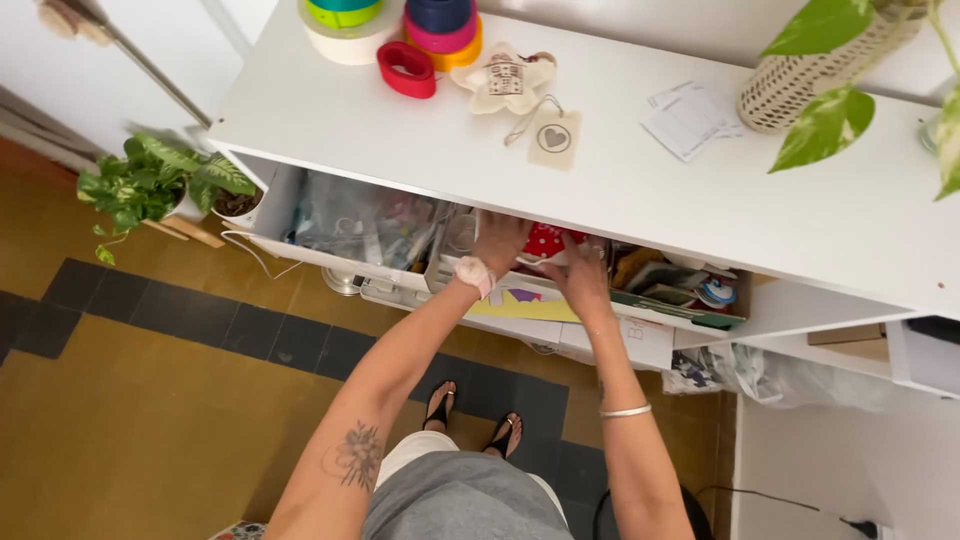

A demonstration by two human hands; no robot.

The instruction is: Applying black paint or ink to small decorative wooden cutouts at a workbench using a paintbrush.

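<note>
Here the white surface (620, 190) overhangs an open drawer (560, 290) where both hands rummage. Left hand (498, 240), fingers spread loose, rests on the clutter; right hand (580, 275) seems to pinch a red dotted cloth (545, 240), needing a careful lift.

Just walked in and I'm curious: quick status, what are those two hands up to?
Left hand and right hand both reaching into cluttered open shelf under white tabletop. Red white-dotted fabric item between them; grip unclear. Clear plastic bags crowd the left.
</note>
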